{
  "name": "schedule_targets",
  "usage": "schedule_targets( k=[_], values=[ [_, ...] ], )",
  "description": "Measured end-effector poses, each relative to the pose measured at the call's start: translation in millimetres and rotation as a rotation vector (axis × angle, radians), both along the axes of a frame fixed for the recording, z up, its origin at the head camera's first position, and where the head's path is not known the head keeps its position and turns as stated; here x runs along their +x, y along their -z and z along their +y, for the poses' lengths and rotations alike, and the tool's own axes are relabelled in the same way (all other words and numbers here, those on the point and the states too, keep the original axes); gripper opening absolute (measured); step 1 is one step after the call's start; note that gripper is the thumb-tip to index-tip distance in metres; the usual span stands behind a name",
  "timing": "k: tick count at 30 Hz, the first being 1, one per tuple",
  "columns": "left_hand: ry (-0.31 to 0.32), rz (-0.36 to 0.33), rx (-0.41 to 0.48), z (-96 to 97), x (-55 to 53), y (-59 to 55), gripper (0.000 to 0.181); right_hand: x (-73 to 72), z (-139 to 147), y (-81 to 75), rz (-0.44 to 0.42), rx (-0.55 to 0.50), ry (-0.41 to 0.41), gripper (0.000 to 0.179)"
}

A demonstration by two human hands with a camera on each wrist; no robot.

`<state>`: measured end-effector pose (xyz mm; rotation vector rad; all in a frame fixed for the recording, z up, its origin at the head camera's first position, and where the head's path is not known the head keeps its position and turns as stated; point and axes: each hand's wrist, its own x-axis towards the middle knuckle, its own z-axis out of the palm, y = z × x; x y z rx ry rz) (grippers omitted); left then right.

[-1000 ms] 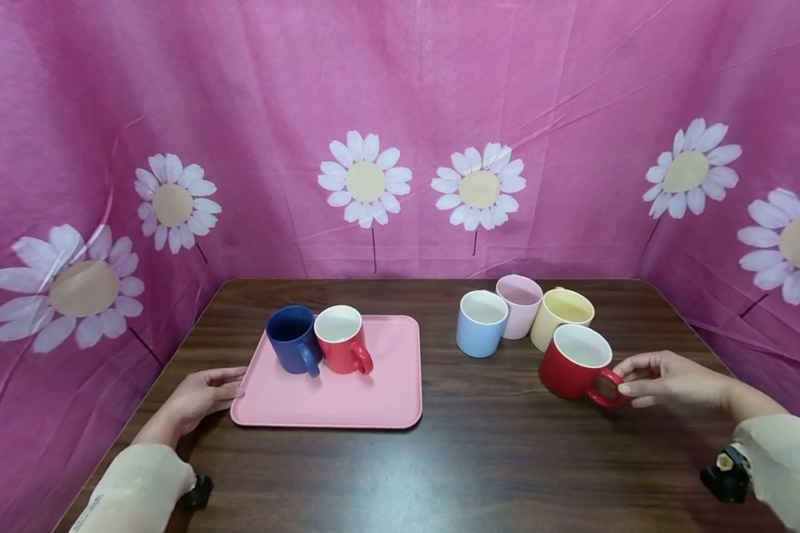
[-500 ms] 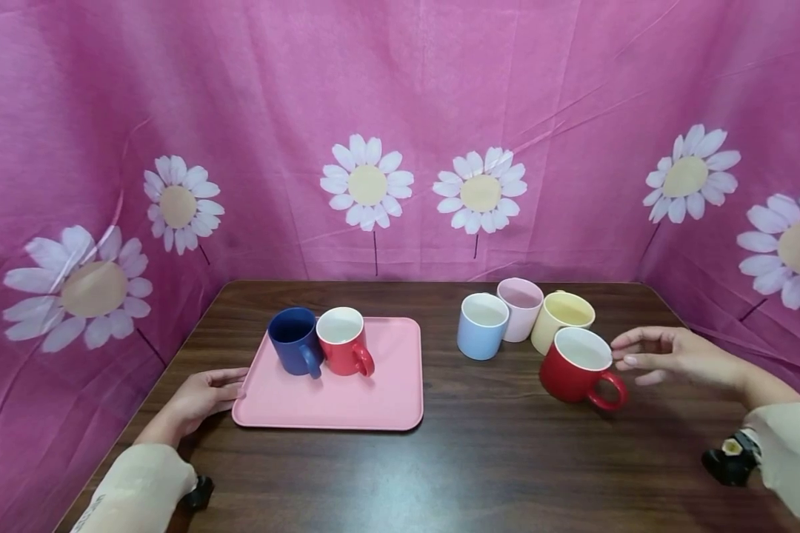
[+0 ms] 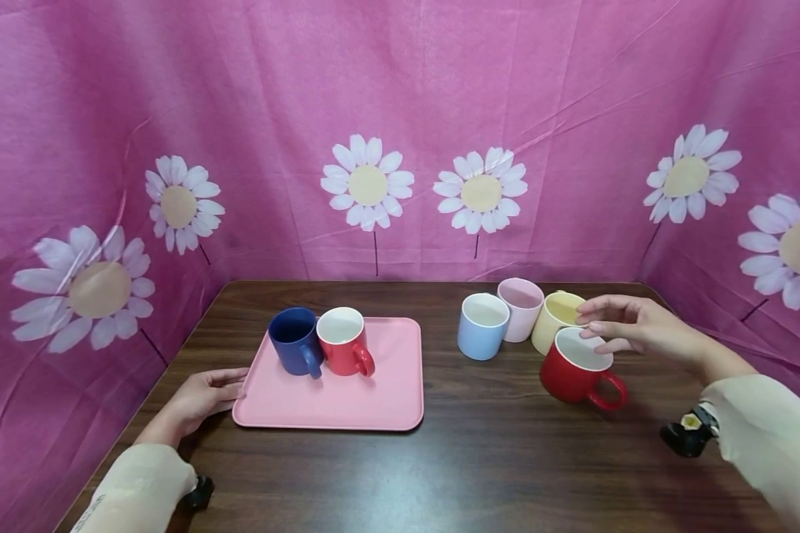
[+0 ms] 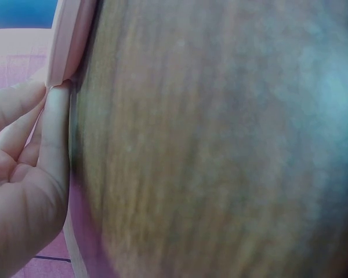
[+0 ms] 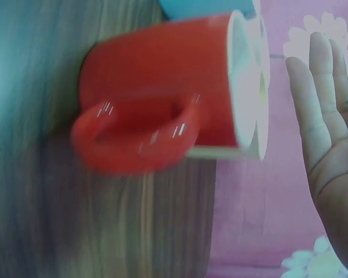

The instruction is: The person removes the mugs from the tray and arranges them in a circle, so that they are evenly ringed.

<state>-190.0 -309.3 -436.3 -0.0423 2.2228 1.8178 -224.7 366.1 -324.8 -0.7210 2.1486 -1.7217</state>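
Observation:
My left hand holds the left edge of a pink tray, thumb and fingers meeting at the rim in the left wrist view. On the tray stand a dark blue mug and a red mug with a white inside, side by side. My right hand is over a larger red mug, fingers loosely extended toward a yellow mug behind it. The right wrist view shows that red mug handle-side on, with the hand above its rim, holding nothing.
A light blue mug and a pale pink mug stand left of the yellow one, close together. Under everything is a dark wooden table. A magenta cloth with white daisies hangs around its back and sides.
My right hand let go of the larger red mug's handle, then moved up and left over that mug toward the yellow one. My left hand stays at the tray's edge.

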Motion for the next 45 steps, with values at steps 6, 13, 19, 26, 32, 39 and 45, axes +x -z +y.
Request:
schedule_targets(
  k=[6, 13, 19, 26, 32, 39, 45],
  values=[
    [-0.006, -0.004, -0.002, -0.9, -0.5, 1.5, 0.053, -8.7, -30.9, -4.1, 0.012, 0.086, 0.05, 0.026],
    [0.0, 0.0, 0.0, -0.7, -1.2, 2.6, 0.053, -18.3, -64.4, -2.7, -0.006, 0.127, 0.008, 0.023],
    [-0.016, -0.008, 0.005, -0.8, -2.0, 1.7, 0.054, -26.2, -92.9, 5.4, -0.049, 0.091, -0.055, 0.03],
    [-0.014, -0.009, 0.004, -0.7, -1.1, 1.9, 0.054, -33.1, -128.0, 18.3, -0.096, 0.065, -0.122, 0.041],
    [-0.011, -0.009, 0.015, -0.7, -1.2, 2.4, 0.054, -36.5, -156.8, 28.4, -0.111, 0.085, -0.172, 0.04],
    [-0.012, -0.001, 0.013, -0.2, -1.8, 3.2, 0.055, -41.7, -186.4, 44.3, -0.12, 0.077, -0.221, 0.04],
    [-0.024, -0.003, 0.013, 0.9, -1.9, 2.1, 0.055, -43.0, -204.8, 55.8, -0.146, 0.088, -0.224, 0.041]
  ],
)
